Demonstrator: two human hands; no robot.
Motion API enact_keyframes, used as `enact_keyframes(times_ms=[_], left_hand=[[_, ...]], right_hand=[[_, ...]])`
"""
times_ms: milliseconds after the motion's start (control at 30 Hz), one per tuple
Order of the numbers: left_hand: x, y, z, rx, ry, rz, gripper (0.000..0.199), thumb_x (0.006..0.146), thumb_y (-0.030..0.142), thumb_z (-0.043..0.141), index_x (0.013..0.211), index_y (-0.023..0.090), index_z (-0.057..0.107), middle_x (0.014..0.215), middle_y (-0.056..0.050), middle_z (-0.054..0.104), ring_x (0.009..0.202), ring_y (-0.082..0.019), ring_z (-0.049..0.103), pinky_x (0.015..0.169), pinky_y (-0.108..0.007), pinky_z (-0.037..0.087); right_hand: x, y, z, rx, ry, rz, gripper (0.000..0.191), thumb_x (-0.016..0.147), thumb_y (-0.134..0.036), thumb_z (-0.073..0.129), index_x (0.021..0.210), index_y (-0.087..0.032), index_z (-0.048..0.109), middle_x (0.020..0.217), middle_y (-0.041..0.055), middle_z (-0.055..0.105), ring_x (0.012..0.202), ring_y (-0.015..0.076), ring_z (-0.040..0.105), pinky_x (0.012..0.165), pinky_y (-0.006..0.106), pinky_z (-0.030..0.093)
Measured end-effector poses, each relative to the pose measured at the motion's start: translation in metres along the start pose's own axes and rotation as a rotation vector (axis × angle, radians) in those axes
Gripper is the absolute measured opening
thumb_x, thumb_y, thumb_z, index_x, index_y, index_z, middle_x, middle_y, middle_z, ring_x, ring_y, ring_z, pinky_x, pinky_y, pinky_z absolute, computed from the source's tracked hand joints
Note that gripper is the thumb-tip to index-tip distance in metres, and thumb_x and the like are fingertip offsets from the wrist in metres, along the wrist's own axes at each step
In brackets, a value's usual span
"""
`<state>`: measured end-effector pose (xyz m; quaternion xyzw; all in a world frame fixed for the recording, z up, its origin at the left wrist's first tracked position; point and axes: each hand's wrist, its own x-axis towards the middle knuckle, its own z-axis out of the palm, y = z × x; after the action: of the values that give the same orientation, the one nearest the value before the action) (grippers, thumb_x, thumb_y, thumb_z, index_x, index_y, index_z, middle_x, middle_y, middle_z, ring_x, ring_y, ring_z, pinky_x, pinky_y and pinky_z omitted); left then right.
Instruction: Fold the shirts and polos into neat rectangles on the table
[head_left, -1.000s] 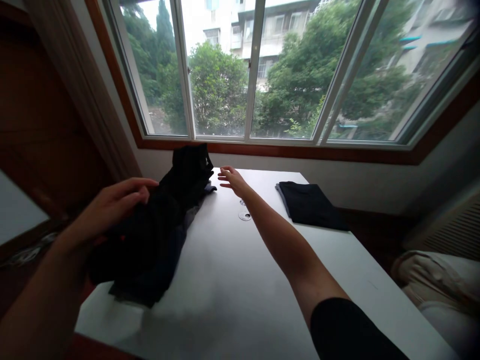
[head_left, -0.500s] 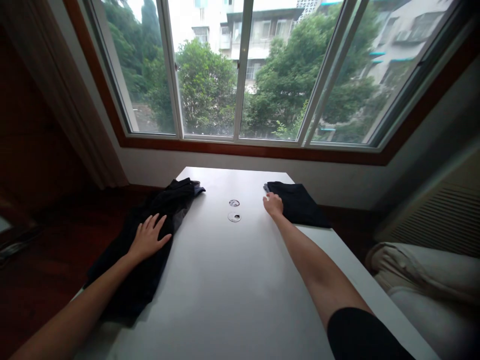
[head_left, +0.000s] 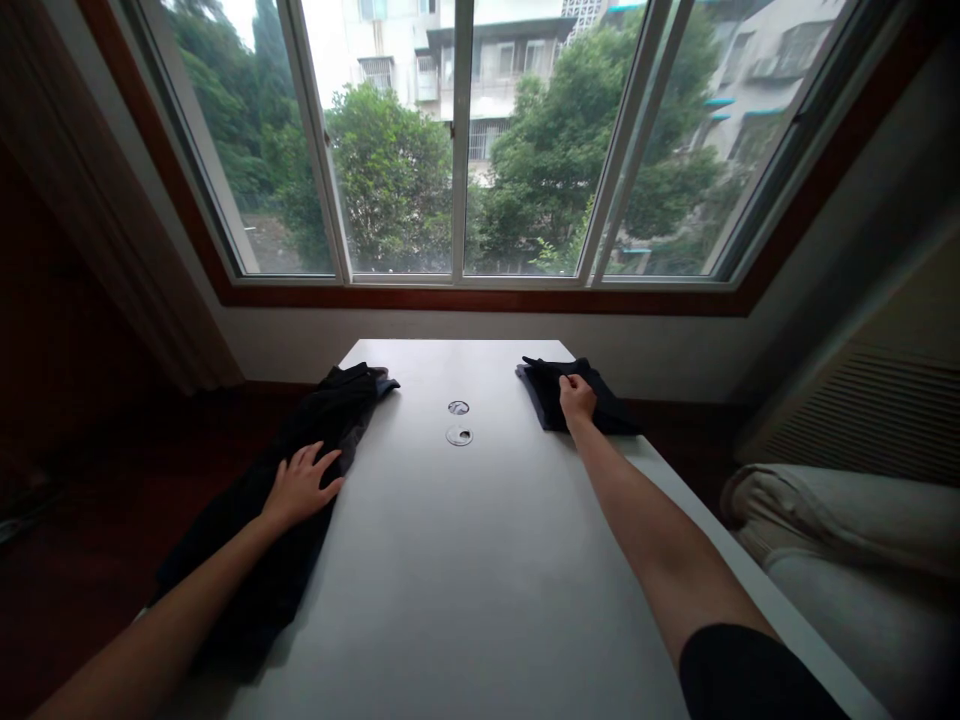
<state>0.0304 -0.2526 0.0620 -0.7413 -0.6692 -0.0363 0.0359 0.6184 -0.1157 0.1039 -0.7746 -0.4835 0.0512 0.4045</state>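
Since the last frame, your right hand (head_left: 577, 398) has gone further right, onto the folded black cloth garment (head_left: 551, 405) at the far right of the smooth white desk (head_left: 450, 580). Its fingers are curled and seem to pinch the top. Pinch all the layers, so none slip out. Your left hand (head_left: 301, 488) is spread loose on the long heap of dark cloth clothes (head_left: 247, 560) at left; press softly.
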Motion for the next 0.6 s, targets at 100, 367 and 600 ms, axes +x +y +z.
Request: enact_keyframes(times_ms=[100, 367, 600], left_hand=[[-0.002, 0.004, -0.002, 0.017, 0.042, -0.011, 0.057, 0.099, 0.048, 0.047, 0.151, 0.026, 0.056, 0.164, -0.015, 0.039, 0.154, -0.036, 0.027, 0.119, -0.062, 0.027], [-0.009, 0.052, -0.031, -0.112, 0.251, 0.273, 0.045, 0.097, 0.035, 0.053, 0.14, 0.023, 0.063, 0.168, -0.01, 0.035, 0.156, -0.033, 0.026, 0.129, -0.055, 0.017], [-0.031, 0.128, -0.017, -0.407, -0.233, 0.657, 0.078, 0.085, 0.04, 0.074, 0.157, 0.025, 0.045, 0.162, -0.015, 0.043, 0.148, -0.037, 0.04, 0.122, -0.056, 0.032]], right_hand=[[-0.018, -0.016, -0.015, 0.273, -0.084, -0.232, 0.049, 0.098, -0.057, 0.041, 0.1, -0.016, 0.068, 0.093, 0.0091, 0.07, 0.087, 0.0235, 0.06, 0.079, 0.03, 0.045], [-0.16, -0.054, -0.073, 0.432, -1.113, -0.612, 0.048, 0.09, -0.065, 0.067, 0.094, -0.017, 0.071, 0.085, 0.0034, 0.068, 0.08, 0.0183, 0.06, 0.072, 0.028, 0.047], [-0.196, -0.079, -0.07, 0.412, -1.178, -0.783, 0.041, 0.102, -0.054, 0.057, 0.109, -0.018, 0.077, 0.106, 0.0077, 0.076, 0.099, 0.0225, 0.068, 0.092, 0.032, 0.051]])
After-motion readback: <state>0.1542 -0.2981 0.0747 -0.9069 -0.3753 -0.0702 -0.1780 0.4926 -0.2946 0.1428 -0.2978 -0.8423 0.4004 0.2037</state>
